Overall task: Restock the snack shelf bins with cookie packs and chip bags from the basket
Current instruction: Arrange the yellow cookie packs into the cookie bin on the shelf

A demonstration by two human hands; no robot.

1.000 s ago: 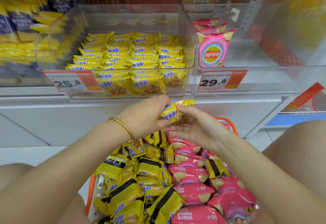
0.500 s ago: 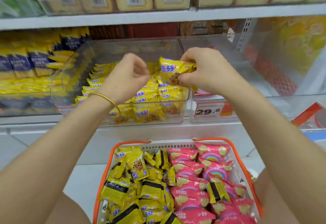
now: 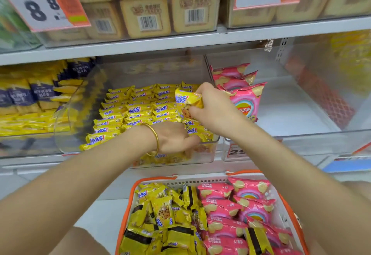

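My right hand (image 3: 216, 110) pinches a yellow cookie pack (image 3: 186, 102) just above the right side of the clear cookie bin (image 3: 202, 159). Rows of the same yellow packs (image 3: 138, 112) fill that bin. My left hand (image 3: 172, 138), with a gold bangle on the wrist, presses down on the packs at the bin's front right; its fingertips are hidden among them. The neighbouring clear bin (image 3: 301, 140) holds a few pink chip bags (image 3: 245, 98) at its left. Below stands the orange basket (image 3: 128, 204), with yellow cookie packs (image 3: 160, 214) on the left and pink chip bags (image 3: 241, 204) on the right.
A shelf board (image 3: 140, 46) runs above the bins, carrying beige boxed packs (image 3: 144, 15) and two 8.8 price tags (image 3: 40, 5). A bin of yellow and navy packs (image 3: 30, 98) stands to the left. The chip bin's right part shows bare floor.
My view tilted upward. My right hand carried the cookie pack into the bin's right side. My left hand let go of the pack and dropped onto the packs at the bin's front.
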